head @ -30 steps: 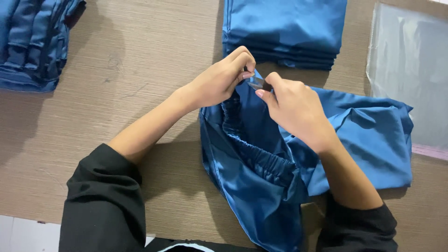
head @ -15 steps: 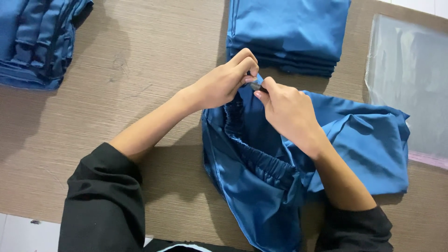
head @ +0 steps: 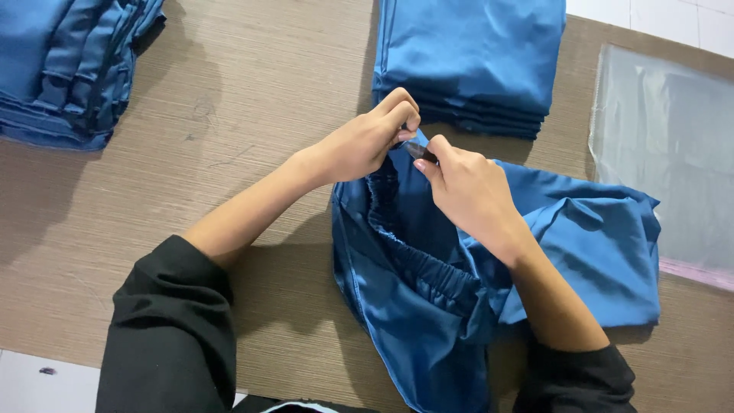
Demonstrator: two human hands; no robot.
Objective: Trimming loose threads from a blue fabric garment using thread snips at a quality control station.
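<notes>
Both hands pinched shut at the waistband edge of the blue garment [head: 428,306] lying mid-table: left hand [head: 367,141] should hold fabric taut w/ steady tension, right hand [head: 466,191] works the small dark tool [head: 420,151] w/o snagging.

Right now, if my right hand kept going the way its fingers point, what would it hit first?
The right hand points up-left; it would likely first meet the left hand, already almost touching it over the blue garment.

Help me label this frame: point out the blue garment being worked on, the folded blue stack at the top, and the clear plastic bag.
blue garment [head: 428,306], head view, on its gathered elastic waistband.
folded blue stack [head: 470,53], head view, on the top piece's flat face.
clear plastic bag [head: 673,153], head view, on its middle.
</notes>
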